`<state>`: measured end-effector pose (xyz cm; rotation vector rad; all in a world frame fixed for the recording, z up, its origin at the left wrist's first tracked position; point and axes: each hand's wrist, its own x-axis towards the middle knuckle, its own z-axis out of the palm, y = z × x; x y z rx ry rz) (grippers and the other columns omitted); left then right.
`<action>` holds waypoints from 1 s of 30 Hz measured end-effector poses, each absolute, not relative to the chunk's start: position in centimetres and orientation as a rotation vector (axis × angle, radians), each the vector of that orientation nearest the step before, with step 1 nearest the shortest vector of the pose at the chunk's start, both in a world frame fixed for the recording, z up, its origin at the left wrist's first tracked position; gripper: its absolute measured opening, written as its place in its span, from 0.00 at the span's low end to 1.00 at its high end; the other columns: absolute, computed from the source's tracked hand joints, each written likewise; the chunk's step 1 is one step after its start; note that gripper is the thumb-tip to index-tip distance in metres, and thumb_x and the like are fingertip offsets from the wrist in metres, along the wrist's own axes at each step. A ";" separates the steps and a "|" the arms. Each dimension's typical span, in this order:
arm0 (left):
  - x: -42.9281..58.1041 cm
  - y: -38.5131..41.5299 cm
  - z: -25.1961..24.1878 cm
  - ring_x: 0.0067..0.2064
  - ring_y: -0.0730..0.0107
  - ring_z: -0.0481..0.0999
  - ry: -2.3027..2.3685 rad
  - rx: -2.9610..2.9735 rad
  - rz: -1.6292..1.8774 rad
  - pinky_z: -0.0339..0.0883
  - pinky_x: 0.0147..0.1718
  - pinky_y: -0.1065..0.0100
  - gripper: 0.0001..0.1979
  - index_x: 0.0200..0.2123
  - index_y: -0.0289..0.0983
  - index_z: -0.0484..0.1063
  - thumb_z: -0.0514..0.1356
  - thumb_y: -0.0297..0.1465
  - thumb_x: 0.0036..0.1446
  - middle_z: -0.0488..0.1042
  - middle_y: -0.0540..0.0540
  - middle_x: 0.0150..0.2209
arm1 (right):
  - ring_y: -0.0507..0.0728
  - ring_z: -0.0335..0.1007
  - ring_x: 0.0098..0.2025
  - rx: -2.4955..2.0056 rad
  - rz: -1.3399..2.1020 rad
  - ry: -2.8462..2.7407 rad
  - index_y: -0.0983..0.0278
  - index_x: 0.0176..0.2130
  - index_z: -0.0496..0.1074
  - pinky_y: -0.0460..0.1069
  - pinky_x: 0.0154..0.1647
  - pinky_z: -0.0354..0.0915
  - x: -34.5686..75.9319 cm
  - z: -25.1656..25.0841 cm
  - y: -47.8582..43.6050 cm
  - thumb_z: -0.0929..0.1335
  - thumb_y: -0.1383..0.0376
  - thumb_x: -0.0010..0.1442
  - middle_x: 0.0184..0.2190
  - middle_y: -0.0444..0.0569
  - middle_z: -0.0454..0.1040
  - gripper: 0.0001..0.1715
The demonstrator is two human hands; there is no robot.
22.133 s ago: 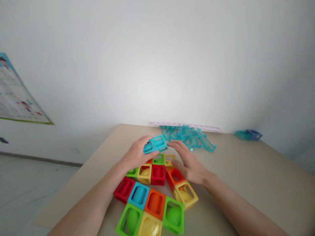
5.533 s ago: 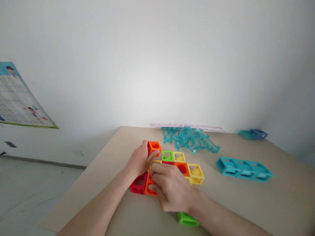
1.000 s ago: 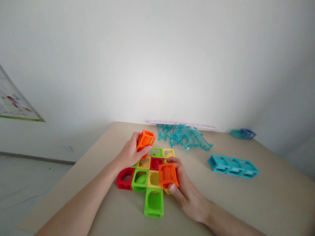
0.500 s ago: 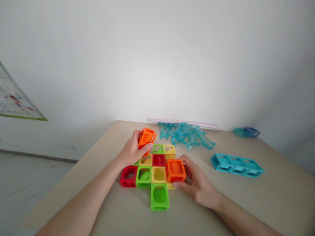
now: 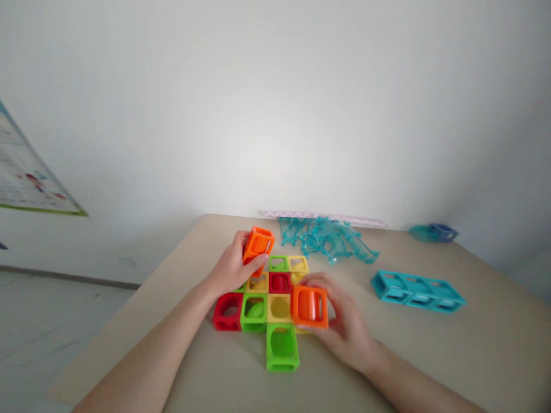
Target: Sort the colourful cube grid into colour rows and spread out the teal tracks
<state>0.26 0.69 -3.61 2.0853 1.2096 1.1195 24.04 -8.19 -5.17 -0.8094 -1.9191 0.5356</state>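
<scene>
My left hand (image 5: 235, 265) grips an orange block piece (image 5: 259, 244), seemingly two open-sided cubes tall, above the back left of a flat cluster of cubes. Between the fingers and thumb of my right hand (image 5: 344, 321) is an orange cube (image 5: 310, 307), held over the cluster's right side. The cluster has a red cube (image 5: 228, 312) at the left, a green cube (image 5: 253, 311) beside it and a yellow cube (image 5: 279, 308) in the middle. Another green cube (image 5: 282, 347) juts out at the front. Part of the cluster is hidden beneath both hands.
Translucent teal pieces (image 5: 327, 236) lie heaped near the wall. A row of joined teal cubes (image 5: 417, 291) rests on the table (image 5: 430, 350) at the right. Farther back is a dark blue cube (image 5: 443, 233). A poster (image 5: 34, 172) hangs at the left.
My right hand has tilted the orange cube, so its front face now turns more toward me. My left hand keeps its hold on the orange piece. The whole view has shifted slightly.
</scene>
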 end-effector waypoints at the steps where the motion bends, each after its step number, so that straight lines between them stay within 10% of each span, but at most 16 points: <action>1: 0.3 0.7 -3.5 0.39 0.63 0.75 1.192 2.094 1.127 0.68 0.40 0.63 0.22 0.50 0.36 0.59 0.58 0.41 0.57 0.74 0.44 0.40 | 0.59 0.70 0.43 -0.853 0.605 -1.830 0.61 0.46 0.67 0.52 0.45 0.66 23.8 -5.0 -7.8 0.72 0.61 0.55 0.42 0.50 0.73 0.20; 6: 0.3 0.5 -3.3 0.52 0.59 0.72 1.032 2.235 1.202 0.64 0.53 0.60 0.28 0.58 0.37 0.61 0.60 0.38 0.56 0.70 0.40 0.53 | 0.58 0.72 0.42 -1.013 0.758 -1.498 0.63 0.49 0.68 0.52 0.45 0.68 22.4 -4.2 -4.4 0.67 0.54 0.60 0.42 0.50 0.75 0.21; 30: -0.2 0.0 -2.8 0.46 0.60 0.73 0.883 2.439 1.212 0.68 0.48 0.61 0.19 0.45 0.37 0.71 0.65 0.35 0.49 0.73 0.40 0.44 | 0.60 0.64 0.58 -0.935 0.276 -1.807 0.58 0.64 0.57 0.59 0.59 0.61 23.3 -5.5 -3.2 0.60 0.71 0.63 0.56 0.53 0.68 0.31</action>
